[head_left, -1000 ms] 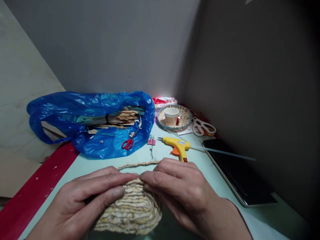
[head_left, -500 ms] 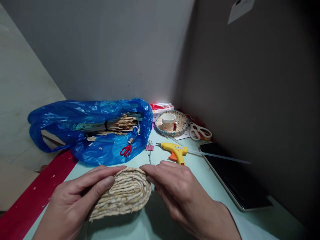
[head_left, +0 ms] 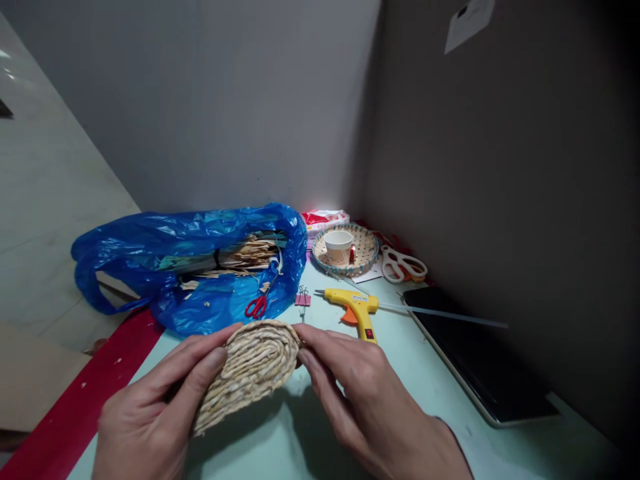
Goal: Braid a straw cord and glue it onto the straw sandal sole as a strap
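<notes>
A flat oval piece of coiled straw rope (head_left: pixel 253 367) is held up above the table in both hands. My left hand (head_left: pixel 160 400) grips its left side, thumb on the near face and fingers behind the upper edge. At the right end, my right hand (head_left: pixel 355 387) pinches the rim between thumb and fingers. Beyond the coil lie a yellow glue gun (head_left: pixel 357 307) with a long clear glue stick (head_left: pixel 445 315) in its back, and a pink binder clip (head_left: pixel 303 299). The fingertips behind the coil are hidden.
A blue plastic bag (head_left: pixel 200 313) with a bundle of dried stalks (head_left: pixel 250 253) and red-handled scissors (head_left: pixel 257 307) lies back left. A round woven tray (head_left: pixel 367 257) bears a paper cup (head_left: pixel 339 248). White-handled scissors (head_left: pixel 400 263) and a black tablet (head_left: pixel 475 360) lie right, near the wall.
The coil has risen slightly and tilted, its lower left edge now sloping more. My right thumb has shifted onto the rim at the right end. The camera view has shifted a little.
</notes>
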A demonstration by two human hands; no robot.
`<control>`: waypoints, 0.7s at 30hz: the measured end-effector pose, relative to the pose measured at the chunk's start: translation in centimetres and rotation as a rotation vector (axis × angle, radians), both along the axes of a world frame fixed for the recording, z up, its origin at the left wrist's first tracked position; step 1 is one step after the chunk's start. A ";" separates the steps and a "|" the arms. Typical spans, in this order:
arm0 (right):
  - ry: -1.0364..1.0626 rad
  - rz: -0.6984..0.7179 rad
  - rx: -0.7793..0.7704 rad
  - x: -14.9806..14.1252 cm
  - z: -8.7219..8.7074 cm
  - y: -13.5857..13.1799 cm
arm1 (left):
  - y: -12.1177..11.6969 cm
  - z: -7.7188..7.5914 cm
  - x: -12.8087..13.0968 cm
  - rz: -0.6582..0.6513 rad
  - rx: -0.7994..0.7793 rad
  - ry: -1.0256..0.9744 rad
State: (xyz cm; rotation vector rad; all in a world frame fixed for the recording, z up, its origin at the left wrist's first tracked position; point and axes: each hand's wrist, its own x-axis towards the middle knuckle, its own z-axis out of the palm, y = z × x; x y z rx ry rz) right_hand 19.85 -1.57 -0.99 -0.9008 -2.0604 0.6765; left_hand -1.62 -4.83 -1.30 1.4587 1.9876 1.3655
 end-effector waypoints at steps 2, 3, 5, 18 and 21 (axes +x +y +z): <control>0.003 -0.001 -0.024 -0.2 -0.2 0.0 | 0.0 -0.1 0.4 0.038 0.009 -0.083; 0.010 -0.005 -0.032 -0.3 -0.4 0.0 | 0.0 -0.1 0.6 0.057 0.019 -0.101; 0.041 -0.013 -0.037 -0.4 -0.7 0.2 | 0.2 -0.2 0.7 0.077 0.054 -0.083; 0.164 -0.118 0.057 -0.2 -1.1 1.0 | 0.0 0.2 2.2 0.089 0.136 -0.210; 0.107 -0.100 0.058 -0.2 -1.0 0.9 | 0.2 -0.1 2.0 0.095 0.137 -0.213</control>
